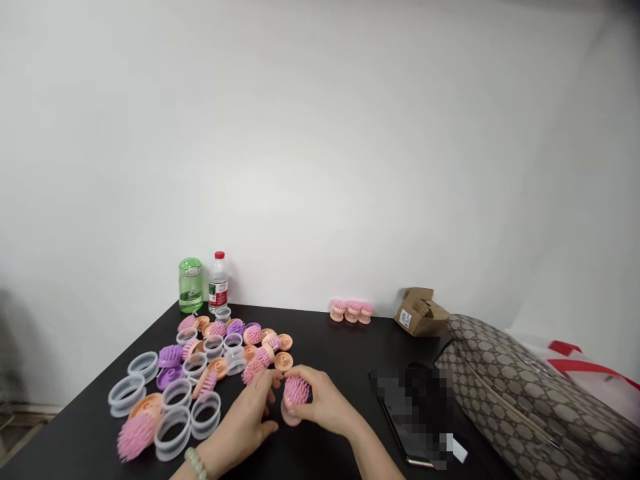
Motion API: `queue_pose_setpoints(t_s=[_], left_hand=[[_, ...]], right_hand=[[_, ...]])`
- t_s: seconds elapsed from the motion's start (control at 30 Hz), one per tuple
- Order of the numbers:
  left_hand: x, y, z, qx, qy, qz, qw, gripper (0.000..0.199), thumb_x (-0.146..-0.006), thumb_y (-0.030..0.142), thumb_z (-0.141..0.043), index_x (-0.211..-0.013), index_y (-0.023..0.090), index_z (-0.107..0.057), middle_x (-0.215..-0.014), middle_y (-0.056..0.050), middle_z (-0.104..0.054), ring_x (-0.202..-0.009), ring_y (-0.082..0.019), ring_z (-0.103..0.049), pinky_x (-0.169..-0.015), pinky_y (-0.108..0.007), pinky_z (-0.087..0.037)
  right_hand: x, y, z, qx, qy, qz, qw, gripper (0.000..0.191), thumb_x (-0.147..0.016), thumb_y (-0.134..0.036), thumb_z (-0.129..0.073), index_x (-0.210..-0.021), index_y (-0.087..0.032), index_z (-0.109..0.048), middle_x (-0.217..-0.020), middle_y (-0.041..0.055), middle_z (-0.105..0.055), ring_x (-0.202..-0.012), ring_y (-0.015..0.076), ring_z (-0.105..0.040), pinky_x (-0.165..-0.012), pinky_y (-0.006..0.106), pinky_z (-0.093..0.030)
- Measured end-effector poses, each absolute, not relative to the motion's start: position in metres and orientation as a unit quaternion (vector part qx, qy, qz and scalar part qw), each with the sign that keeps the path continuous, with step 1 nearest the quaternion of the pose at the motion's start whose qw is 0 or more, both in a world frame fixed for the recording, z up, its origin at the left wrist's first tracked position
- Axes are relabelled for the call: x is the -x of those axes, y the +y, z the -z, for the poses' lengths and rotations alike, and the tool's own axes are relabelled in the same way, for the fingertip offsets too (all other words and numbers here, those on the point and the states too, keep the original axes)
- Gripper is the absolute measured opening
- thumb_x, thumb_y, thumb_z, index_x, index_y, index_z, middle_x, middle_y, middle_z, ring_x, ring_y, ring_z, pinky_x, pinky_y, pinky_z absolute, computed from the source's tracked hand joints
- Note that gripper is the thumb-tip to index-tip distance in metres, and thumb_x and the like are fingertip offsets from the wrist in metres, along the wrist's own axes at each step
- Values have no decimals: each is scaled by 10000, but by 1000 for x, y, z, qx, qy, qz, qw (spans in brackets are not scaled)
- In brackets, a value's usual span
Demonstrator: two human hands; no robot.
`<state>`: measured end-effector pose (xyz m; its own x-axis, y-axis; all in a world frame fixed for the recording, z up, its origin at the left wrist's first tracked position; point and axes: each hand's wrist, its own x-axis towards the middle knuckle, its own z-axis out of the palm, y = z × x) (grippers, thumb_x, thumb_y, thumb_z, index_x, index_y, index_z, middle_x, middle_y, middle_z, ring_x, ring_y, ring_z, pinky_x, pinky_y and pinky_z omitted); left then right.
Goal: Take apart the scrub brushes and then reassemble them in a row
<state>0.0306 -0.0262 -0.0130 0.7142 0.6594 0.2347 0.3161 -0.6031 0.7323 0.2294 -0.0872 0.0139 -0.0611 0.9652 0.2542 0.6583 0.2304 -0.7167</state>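
Note:
My right hand (323, 403) is closed around a pink scalp brush (297, 391), its bristles facing up and its pale peach base below. The brush is tilted, low over the black table or resting on it; I cannot tell which. Just to its left is my left hand (250, 417), thumb and fingers apart, nothing seen in it, a beaded bracelet on the wrist. Left of that hand lie several loose pink brush heads (253, 370), purple brush heads (171, 355), orange round caps (283, 361) and clear plastic rings (205, 415).
Three pink-topped brushes (352, 311) stand in a row by the wall. A green container (191, 285) and a red-capped bottle (219, 283) stand at the back left. To the right are a torn cardboard box (421, 313), a phone (407, 420) and a patterned bag (535, 393).

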Motion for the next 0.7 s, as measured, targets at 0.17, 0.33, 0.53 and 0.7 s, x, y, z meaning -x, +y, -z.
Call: queue_pose_setpoints(t_s=[0.17,0.33,0.53,0.7], left_hand=[[-26,-24,9,-851,309,-319,279,569,-746,17,-567,-1250,247,-437,-1034,-48,-557,-818,-188,-586,-771,-357,-550],[-24,-34,5,-883,256,-334,207,658,-706,-22,-572,-1263,306,-449,-1231,-66,-563,-1009,-232,-640,-864,-356,-567],[-31,-37,13,-903,255,-321,126,780,-496,-80,-587,-1183,282,-515,-1249,-39,-579,-968,-212,-672,-826,-257,-572],[-35,-38,12,-912,277,-297,64,726,-483,-56,-546,-1126,281,-543,-1207,-45,-602,-859,-182,-657,-671,-207,-554]], right_hand=[[-263,-62,-5,702,-606,-102,360,484,-745,-196,-669,-1229,-212,-649,-1109,76,-691,-1058,256,-657,-954,358,-473],[-297,-12,4,756,-573,-10,317,514,-751,-198,-678,-1262,-199,-627,-1112,99,-657,-1089,266,-647,-945,327,-477],[-329,47,6,795,-525,113,282,445,-826,-147,-616,-1269,-154,-577,-1285,184,-554,-1182,326,-567,-940,386,-476],[-348,63,12,801,-511,187,252,397,-893,-44,-434,-1256,-119,-574,-1239,215,-539,-1190,345,-514,-945,447,-448]])
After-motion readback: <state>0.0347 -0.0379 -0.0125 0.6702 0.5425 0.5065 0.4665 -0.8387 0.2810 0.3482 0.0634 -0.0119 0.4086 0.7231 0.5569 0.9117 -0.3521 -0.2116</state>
